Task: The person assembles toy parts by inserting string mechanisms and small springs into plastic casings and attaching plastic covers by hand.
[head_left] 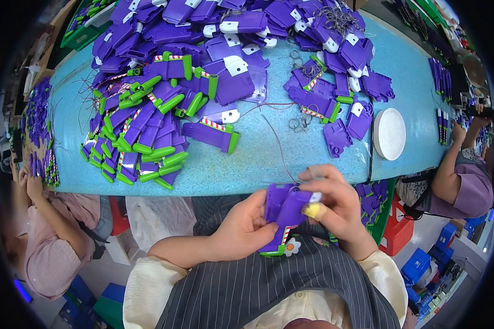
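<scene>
In front of my apron, my left hand point(241, 227) is closed round a purple plastic toy wing point(280, 238) with a green end and a red-and-white striped band. My right hand point(337, 203) pinches a purple plastic shell point(293, 208) with a white end, which lies against the upper part of the wing. Yellow wrapping covers the tip of my right thumb. A thin wire point(280, 145) runs from near the held parts up over the blue table. Whether the two parts are joined cannot be made out.
On the blue table point(247, 164) lie a heap of green-ended wings point(142, 131), a pile of purple shells point(225, 33) and tangled wires point(335, 19). A white bowl point(389, 134) stands at the right. Co-workers sit at the left point(55, 241) and right point(461, 186).
</scene>
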{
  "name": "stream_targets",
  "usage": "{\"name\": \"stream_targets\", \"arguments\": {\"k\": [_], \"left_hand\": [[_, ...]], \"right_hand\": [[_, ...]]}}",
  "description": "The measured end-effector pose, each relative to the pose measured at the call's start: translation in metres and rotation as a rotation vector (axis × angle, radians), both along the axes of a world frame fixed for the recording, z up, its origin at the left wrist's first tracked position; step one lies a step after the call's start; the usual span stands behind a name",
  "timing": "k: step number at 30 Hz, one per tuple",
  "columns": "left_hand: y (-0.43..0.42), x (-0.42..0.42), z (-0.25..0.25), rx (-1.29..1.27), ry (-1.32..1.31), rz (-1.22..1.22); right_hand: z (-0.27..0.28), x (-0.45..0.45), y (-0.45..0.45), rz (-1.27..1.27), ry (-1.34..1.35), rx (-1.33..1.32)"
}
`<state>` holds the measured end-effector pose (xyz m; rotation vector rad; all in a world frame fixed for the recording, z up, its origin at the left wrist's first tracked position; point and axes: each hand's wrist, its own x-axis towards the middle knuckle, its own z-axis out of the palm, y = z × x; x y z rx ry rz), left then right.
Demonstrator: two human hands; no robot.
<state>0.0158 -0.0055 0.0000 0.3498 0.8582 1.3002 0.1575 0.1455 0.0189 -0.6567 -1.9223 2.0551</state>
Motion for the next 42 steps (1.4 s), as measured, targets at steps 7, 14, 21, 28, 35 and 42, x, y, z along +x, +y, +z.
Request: {"name": "stream_targets", "arguments": {"k": [7, 14, 21, 28, 35, 42], "left_hand": [[0.000, 0.011, 0.006, -0.021, 0.165, -0.051], [0.013, 0.006, 0.017, 0.032, 0.358, -0.050], [0.019, -0.004, 0.012, 0.186, 0.594, 0.014], [0.015, -0.001, 0.000, 0.322, 0.823, 0.043], [0.032, -0.023, 0.015, 0.346, 0.818, -0.108], [0.016, -0.038, 0.025, 0.257, 0.744, 0.278]], "right_hand": [[-0.013, -0.001, 0.004, 0.104, -0.090, -0.176], [-0.002, -0.003, 0.002, -0.001, -0.086, 0.067], [-0.003, -0.010, -0.007, -0.277, 0.040, -0.633], [-0.012, -0.007, -0.012, -0.135, 0.262, -0.468], [0.010, -0.005, 0.009, 0.097, 0.144, 0.398], [0.017, -0.006, 0.007, 0.068, -0.144, 0.483]]}}
